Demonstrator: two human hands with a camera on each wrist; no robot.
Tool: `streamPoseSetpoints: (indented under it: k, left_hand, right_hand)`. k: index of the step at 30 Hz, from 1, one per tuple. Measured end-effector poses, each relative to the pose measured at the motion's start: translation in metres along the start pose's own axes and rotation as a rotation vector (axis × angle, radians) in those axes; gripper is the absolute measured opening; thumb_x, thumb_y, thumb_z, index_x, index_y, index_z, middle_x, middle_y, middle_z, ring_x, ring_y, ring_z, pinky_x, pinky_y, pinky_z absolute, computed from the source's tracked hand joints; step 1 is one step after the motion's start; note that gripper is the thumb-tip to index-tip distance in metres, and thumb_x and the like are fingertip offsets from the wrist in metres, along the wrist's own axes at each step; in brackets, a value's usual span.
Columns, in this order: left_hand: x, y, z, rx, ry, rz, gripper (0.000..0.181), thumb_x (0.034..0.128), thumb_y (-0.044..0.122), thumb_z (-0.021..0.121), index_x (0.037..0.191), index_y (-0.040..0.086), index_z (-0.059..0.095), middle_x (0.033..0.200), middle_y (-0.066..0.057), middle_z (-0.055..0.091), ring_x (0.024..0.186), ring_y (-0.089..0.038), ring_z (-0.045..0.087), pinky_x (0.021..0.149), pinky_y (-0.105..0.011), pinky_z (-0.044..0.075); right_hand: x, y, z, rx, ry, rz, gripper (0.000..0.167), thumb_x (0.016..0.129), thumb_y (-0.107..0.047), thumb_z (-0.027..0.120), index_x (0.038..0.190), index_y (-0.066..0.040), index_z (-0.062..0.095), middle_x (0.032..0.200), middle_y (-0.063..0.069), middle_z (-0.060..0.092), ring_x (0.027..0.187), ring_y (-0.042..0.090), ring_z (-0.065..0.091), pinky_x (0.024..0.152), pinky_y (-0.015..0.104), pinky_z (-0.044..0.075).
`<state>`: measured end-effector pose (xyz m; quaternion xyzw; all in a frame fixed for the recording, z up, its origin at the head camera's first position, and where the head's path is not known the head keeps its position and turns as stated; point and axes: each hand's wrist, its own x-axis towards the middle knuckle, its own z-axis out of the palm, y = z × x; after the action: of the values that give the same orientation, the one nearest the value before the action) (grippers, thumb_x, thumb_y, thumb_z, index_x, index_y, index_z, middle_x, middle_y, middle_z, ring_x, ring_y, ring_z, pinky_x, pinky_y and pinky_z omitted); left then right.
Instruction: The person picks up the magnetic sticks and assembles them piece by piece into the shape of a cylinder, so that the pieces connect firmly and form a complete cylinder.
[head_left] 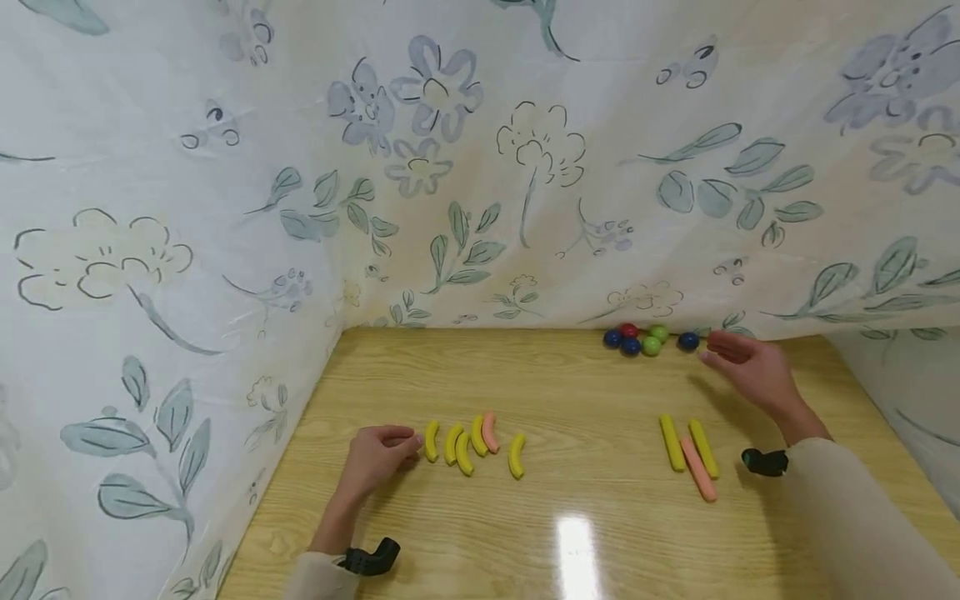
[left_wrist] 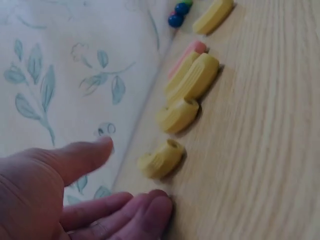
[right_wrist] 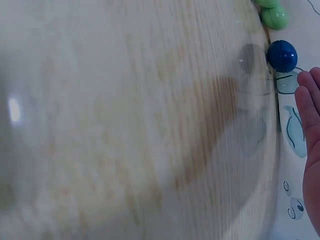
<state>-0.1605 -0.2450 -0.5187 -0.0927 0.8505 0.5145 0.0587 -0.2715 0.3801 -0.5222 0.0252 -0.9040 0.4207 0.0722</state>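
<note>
My left hand (head_left: 377, 460) rests at the left of the table, fingers loosely extended, beside the leftmost yellow curved piece (head_left: 431, 442). In the left wrist view its thumb stands apart from the fingers, and nothing lies between them. Several more yellow curved pieces (head_left: 517, 456) and one pink curved piece (head_left: 490, 432) form a rough row to its right. At the back right my right hand (head_left: 757, 377) is held with fingers straight, close to a lone blue ball (head_left: 687, 341). The right wrist view also has that blue ball (right_wrist: 282, 56) just past the fingertips, apart from them.
Left of the lone ball sit two blue balls (head_left: 630, 346), a red ball (head_left: 628, 331) and two green balls (head_left: 652, 345). Two yellow sticks (head_left: 672, 442) and a pink stick (head_left: 699, 470) lie in front. Floral cloth (head_left: 465, 275) borders the wooden table (head_left: 600, 517).
</note>
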Motion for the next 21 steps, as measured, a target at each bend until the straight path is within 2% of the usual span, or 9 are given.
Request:
streamPoseSetpoints:
  k: [2, 4, 6, 7, 13, 18, 21]
  left_hand:
    - [0.002, 0.002, 0.004, 0.047, 0.011, 0.000, 0.032, 0.0982, 0.023, 0.085, 0.118, -0.002, 0.080, 0.095, -0.010, 0.084, 0.078, -0.021, 0.081, 0.075, -0.037, 0.067]
    - [0.004, 0.004, 0.007, 0.122, 0.029, 0.014, 0.030, 0.0973, 0.025, 0.085, 0.112, -0.001, 0.082, 0.087, -0.006, 0.083, 0.074, -0.018, 0.078, 0.071, -0.035, 0.066]
    - [0.006, 0.006, 0.011, 0.196, 0.044, 0.028, 0.029, 0.0962, 0.026, 0.086, 0.107, 0.000, 0.082, 0.081, -0.004, 0.080, 0.070, -0.016, 0.075, 0.067, -0.032, 0.063]
    - [0.007, 0.007, 0.014, 0.233, 0.053, 0.042, 0.029, 0.0955, 0.027, 0.087, 0.104, 0.000, 0.082, 0.080, -0.003, 0.079, 0.069, -0.015, 0.074, 0.065, -0.031, 0.061]
    - [0.011, 0.012, 0.026, 0.369, 0.093, 0.072, 0.024, 0.0911, 0.026, 0.090, 0.092, 0.004, 0.080, 0.080, -0.003, 0.073, 0.069, -0.016, 0.066, 0.060, -0.029, 0.054]
    - [0.010, 0.017, 0.032, 0.432, 0.112, 0.082, 0.019, 0.0885, 0.019, 0.088, 0.090, 0.003, 0.078, 0.082, -0.006, 0.072, 0.069, -0.019, 0.064, 0.060, -0.031, 0.053]
    - [0.010, 0.018, 0.032, 0.440, 0.114, 0.063, 0.016, 0.0877, 0.017, 0.087, 0.088, 0.004, 0.076, 0.084, -0.007, 0.070, 0.070, -0.020, 0.063, 0.060, -0.031, 0.052]
  right_hand:
    - [0.004, 0.000, 0.002, -0.014, -0.002, 0.007, 0.066, 0.107, -0.040, 0.073, 0.152, 0.006, 0.059, 0.148, 0.033, 0.063, 0.108, -0.009, 0.065, 0.079, -0.002, 0.045]
    - [0.007, -0.001, 0.005, -0.025, -0.004, 0.017, 0.066, 0.107, -0.040, 0.072, 0.152, 0.006, 0.058, 0.149, 0.033, 0.063, 0.117, 0.017, 0.073, 0.077, -0.003, 0.045]
    - [0.011, -0.001, 0.007, -0.023, -0.009, 0.024, 0.066, 0.108, -0.040, 0.071, 0.152, 0.007, 0.058, 0.149, 0.034, 0.062, 0.127, 0.043, 0.070, 0.076, -0.002, 0.044]
    - [0.013, -0.001, 0.008, -0.026, -0.011, 0.029, 0.066, 0.108, -0.041, 0.071, 0.152, 0.007, 0.058, 0.149, 0.034, 0.062, 0.130, 0.051, 0.065, 0.076, -0.002, 0.044]
    - [0.023, 0.003, 0.012, -0.031, -0.029, 0.051, 0.064, 0.109, -0.040, 0.069, 0.151, 0.007, 0.058, 0.151, 0.035, 0.060, 0.134, 0.055, 0.061, 0.075, -0.002, 0.043]
    - [0.030, 0.008, 0.017, -0.049, -0.017, 0.068, 0.058, 0.109, -0.032, 0.070, 0.149, 0.008, 0.059, 0.148, 0.036, 0.061, 0.132, 0.055, 0.062, 0.071, 0.000, 0.044]
    - [0.035, 0.009, 0.021, -0.071, 0.003, 0.059, 0.055, 0.109, -0.029, 0.071, 0.148, 0.009, 0.060, 0.146, 0.036, 0.062, 0.129, 0.055, 0.064, 0.070, 0.000, 0.043]
